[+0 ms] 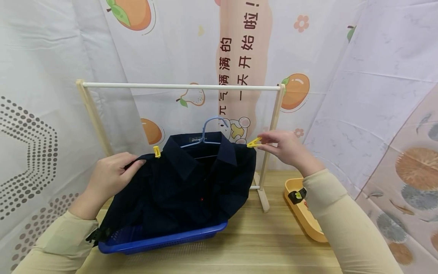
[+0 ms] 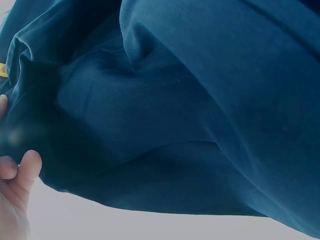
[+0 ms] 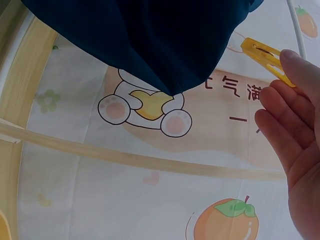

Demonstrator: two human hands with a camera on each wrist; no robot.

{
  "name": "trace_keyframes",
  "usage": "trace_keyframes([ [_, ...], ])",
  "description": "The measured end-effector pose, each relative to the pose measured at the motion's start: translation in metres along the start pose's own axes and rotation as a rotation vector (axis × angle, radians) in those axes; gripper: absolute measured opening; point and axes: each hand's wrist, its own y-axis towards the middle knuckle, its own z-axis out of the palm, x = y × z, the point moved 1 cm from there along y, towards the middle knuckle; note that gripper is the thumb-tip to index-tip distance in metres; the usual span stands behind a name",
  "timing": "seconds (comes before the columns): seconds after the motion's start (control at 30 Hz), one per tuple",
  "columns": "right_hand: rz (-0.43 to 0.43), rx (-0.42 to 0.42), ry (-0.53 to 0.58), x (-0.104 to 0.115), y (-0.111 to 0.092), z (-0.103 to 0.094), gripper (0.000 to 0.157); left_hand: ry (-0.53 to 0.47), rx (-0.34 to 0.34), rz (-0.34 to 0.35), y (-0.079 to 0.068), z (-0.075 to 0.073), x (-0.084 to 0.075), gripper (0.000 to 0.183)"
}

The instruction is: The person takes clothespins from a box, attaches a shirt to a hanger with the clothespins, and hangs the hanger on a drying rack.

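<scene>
patterned cloth point(image 1: 178, 45) behind two hands point(image 1: 111, 177) point(image 1: 285, 149), two yellow clips point(image 1: 157, 152) point(image 1: 253, 143), one shirt point(image 1: 178, 194).

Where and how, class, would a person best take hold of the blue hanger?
Probably by the stem of the blue hanger, just below the curve of its hook, pinched from the front. The stem rises above the dark shirt, inside whose collar the lower bars partly disappear. A pinch there should leave the hook's open end free.

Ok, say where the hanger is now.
In the head view, the hanger is just left of centre, partly inside the dark shirt, at its neck opening, below the white top bar.
</scene>
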Motion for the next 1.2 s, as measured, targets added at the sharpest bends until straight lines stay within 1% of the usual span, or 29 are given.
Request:
trace_keyframes([
  [0.27, -0.033, 0.016, -0.045, 0.004, 0.005, 0.001, 0.024, 0.002, -0.001, -0.001, 0.000, 0.000, 0.000, 0.010],
  [0.53, -0.050, 0.028, -0.060, 0.005, 0.010, 0.003, 0.024, -0.006, -0.013, 0.006, 0.000, -0.001, 0.000, 0.008],
  [0.8, -0.071, 0.042, -0.077, 0.006, 0.013, 0.007, 0.025, 0.004, -0.003, 0.005, 0.001, -0.001, -0.001, 0.009],
  [1.07, -0.039, 0.057, -0.062, 0.010, 0.016, 0.008, 0.023, 0.002, -0.007, 0.004, 0.000, 0.000, 0.001, 0.010],
  [1.2, -0.037, 0.060, -0.085, 0.012, 0.017, 0.009, 0.022, -0.002, -0.012, 0.005, 0.000, 0.000, 0.001, 0.010],
])
